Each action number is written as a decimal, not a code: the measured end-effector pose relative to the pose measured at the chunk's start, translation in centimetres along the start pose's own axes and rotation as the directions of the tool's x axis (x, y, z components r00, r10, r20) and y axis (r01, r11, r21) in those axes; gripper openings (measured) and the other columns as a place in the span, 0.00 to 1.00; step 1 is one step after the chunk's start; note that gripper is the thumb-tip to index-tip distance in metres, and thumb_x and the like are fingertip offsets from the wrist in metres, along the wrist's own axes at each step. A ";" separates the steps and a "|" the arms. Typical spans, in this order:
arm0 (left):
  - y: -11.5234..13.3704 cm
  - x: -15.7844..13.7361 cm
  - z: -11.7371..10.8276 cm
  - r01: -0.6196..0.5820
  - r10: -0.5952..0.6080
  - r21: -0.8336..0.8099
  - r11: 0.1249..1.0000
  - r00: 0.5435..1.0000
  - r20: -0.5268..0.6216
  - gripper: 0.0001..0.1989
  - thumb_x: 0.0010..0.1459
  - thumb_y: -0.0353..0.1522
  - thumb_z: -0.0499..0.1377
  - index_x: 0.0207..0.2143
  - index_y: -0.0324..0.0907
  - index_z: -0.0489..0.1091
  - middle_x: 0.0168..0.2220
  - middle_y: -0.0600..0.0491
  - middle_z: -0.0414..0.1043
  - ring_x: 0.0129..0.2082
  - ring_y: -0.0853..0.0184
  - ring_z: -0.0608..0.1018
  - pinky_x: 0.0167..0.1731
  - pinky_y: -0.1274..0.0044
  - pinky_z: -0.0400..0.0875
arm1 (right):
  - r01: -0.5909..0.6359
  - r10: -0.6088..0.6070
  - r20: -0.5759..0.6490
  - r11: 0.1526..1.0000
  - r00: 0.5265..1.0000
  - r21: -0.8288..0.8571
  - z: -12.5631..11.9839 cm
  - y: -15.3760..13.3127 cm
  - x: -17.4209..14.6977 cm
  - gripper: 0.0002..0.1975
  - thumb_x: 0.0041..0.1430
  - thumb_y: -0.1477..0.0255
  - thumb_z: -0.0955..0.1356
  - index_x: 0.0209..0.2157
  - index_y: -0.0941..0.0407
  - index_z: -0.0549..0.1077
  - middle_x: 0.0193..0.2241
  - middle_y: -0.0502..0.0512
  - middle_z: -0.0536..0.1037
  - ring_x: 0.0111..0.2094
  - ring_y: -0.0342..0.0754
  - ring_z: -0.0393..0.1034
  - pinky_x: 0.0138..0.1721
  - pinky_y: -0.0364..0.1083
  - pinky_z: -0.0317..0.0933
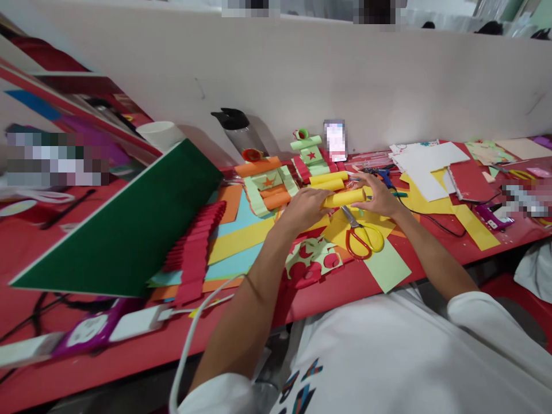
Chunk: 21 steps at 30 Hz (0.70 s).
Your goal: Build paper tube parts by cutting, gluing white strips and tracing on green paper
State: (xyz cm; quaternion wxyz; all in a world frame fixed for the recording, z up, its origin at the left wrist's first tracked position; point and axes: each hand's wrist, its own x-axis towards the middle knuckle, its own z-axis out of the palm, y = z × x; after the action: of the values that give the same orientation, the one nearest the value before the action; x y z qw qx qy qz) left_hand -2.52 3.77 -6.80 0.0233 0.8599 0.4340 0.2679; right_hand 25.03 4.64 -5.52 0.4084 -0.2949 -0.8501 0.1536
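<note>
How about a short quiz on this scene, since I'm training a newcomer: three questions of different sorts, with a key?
1. True or false: the scissors lie on yellow paper.
2. What colour is the roll in the left hand?
a) green
b) orange
c) yellow
3. Which thing with a lit screen stands upright by the wall?

Key:
1. True.
2. c
3. The phone.
</note>
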 end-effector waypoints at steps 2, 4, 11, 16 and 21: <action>-0.2 -0.1 0.0 0.005 -0.006 0.026 1.000 1.000 0.020 0.20 0.57 0.37 0.64 0.52 0.44 0.79 0.49 0.39 0.83 0.51 0.44 0.82 0.56 0.57 0.72 | 0.020 -0.020 0.019 0.999 1.000 0.030 -0.1 0.0 -0.1 0.39 0.57 0.51 0.77 0.64 0.51 0.66 0.53 0.62 0.79 0.56 0.61 0.75 0.65 0.65 0.60; -0.5 -0.1 0.0 0.020 -0.021 0.039 0.999 0.999 0.027 0.20 0.56 0.37 0.65 0.51 0.45 0.79 0.49 0.40 0.83 0.51 0.43 0.82 0.55 0.56 0.72 | 0.023 -0.025 0.024 0.998 0.999 0.066 -0.4 -0.2 -0.1 0.42 0.55 0.49 0.77 0.65 0.50 0.66 0.58 0.64 0.77 0.59 0.61 0.73 0.64 0.64 0.62; -1.5 -0.2 -0.9 0.045 -0.042 0.071 0.996 0.998 -0.040 0.20 0.60 0.41 0.64 0.53 0.44 0.78 0.48 0.41 0.84 0.49 0.46 0.83 0.54 0.59 0.74 | -0.091 0.136 -0.214 0.974 0.967 0.207 -1.9 0.0 0.0 0.29 0.63 0.52 0.73 0.59 0.50 0.71 0.52 0.60 0.82 0.54 0.56 0.77 0.58 0.59 0.70; 0.1 -0.3 -2.5 0.110 -0.117 0.179 0.978 0.993 0.034 0.22 0.65 0.37 0.61 0.59 0.41 0.74 0.56 0.40 0.80 0.57 0.48 0.80 0.60 0.60 0.70 | -0.199 0.248 -0.278 0.961 0.928 0.192 -2.0 0.5 0.1 0.18 0.64 0.53 0.72 0.45 0.53 0.81 0.42 0.57 0.85 0.44 0.53 0.80 0.49 0.52 0.73; 1.8 -0.3 -3.2 0.074 -0.090 0.211 0.975 0.994 0.067 0.21 0.66 0.34 0.60 0.60 0.38 0.73 0.58 0.38 0.78 0.60 0.49 0.78 0.63 0.60 0.67 | -0.164 0.199 -0.168 0.966 0.966 0.197 -1.9 -0.3 0.2 0.15 0.64 0.56 0.73 0.43 0.51 0.83 0.45 0.56 0.84 0.48 0.52 0.78 0.50 0.51 0.71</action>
State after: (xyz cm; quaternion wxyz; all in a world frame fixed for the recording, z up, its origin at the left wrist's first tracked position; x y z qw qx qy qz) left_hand -2.85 1.85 -3.73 -0.0393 0.8486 0.4934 0.1868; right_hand 26.27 4.56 -4.06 0.4955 -0.3464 -0.7598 0.2391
